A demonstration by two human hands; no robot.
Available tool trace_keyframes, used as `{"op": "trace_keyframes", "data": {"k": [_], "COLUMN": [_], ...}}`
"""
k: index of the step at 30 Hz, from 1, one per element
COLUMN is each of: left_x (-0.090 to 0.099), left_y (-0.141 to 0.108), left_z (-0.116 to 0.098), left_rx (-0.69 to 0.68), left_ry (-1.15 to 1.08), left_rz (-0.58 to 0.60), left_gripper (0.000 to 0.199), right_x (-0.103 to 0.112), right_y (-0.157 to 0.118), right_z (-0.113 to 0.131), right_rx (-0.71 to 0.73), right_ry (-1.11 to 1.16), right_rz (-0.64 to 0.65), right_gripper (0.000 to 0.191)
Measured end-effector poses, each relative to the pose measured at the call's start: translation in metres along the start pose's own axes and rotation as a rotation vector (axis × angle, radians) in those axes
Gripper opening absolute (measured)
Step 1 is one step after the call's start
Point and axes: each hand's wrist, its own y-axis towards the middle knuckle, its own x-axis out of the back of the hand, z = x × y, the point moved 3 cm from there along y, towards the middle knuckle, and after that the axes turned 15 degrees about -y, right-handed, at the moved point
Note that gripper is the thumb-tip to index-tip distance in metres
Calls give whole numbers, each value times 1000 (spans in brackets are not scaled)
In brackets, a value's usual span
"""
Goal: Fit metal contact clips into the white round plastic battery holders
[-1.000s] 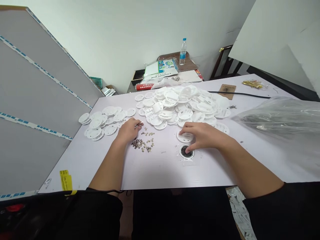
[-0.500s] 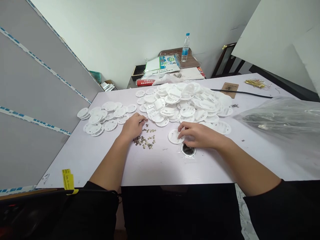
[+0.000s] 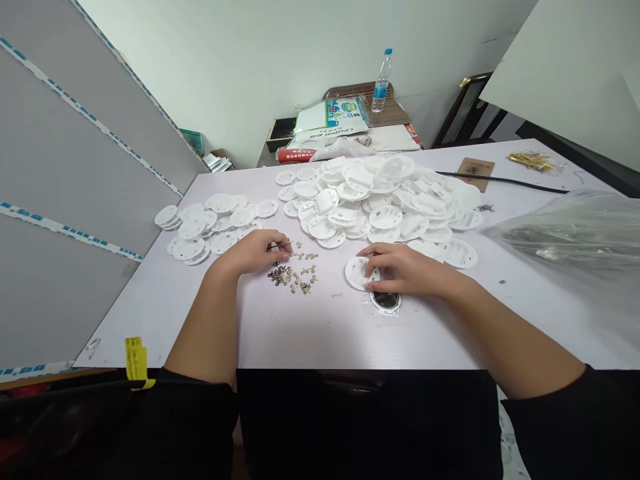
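My right hand (image 3: 395, 267) has its thumb and fingers on a round white plastic disc (image 3: 356, 272), held at the table surface. Just beside that disc, partly under the hand, is a dark round hole with a white rim (image 3: 386, 300), taped to the tabletop. My left hand (image 3: 263, 252) is closed in a pinch at the upper left of a scatter of small brassy and dark metal pieces (image 3: 300, 277). Whatever lies between its fingertips is too small to make out. Left of it, a smaller group of white discs (image 3: 193, 230) lies overlapping.
A large heap of white discs (image 3: 385, 200) covers the back middle of the table (image 3: 310, 340). On the right lie a clear plastic bag (image 3: 580, 227), a black cable (image 3: 525, 183) and a packet of gold pins (image 3: 533, 160). A water bottle (image 3: 381, 87) stands behind. A grey partition (image 3: 75, 200) borders the left.
My left hand has shifted a little left and nearer to me over the metal pieces, fingers still pinched. My right hand stays on the disc by the hole. The view has shifted slightly.
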Motion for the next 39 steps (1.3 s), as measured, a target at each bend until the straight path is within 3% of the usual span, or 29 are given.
{"op": "trace_keyframes", "data": {"k": [5, 9, 15, 20, 25, 31, 39], "left_x": [0, -7, -12, -9, -9, -10, -15], "left_y": [-6, -4, 0, -1, -3, 2, 7], "left_z": [-6, -5, -3, -13, -22, -19, -22], "left_rx": [28, -1, -55, -190, -236, -308, -314], "left_ry": [-26, -68, 9, -35, -152, -437, -679], "left_rz": [147, 203, 157, -10, -124, -160, -240], "left_gripper": [26, 16, 8, 10, 10, 8, 18], "right_x": [-2, -3, -3, 0, -4, -5, 9], "right_y": [2, 2, 4, 4, 4, 12, 41], "right_z": [-3, -4, 0, 8, 8, 9, 42], "right_rx": [-1, -17, -30, -40, -186, -195, -301], "right_ry": [-8, 11, 76, 313, 604, 814, 1046], "right_rz": [-41, -92, -136, -165, -198, -316, -340], "right_gripper": [35, 32, 22, 14, 22, 29, 51]}}
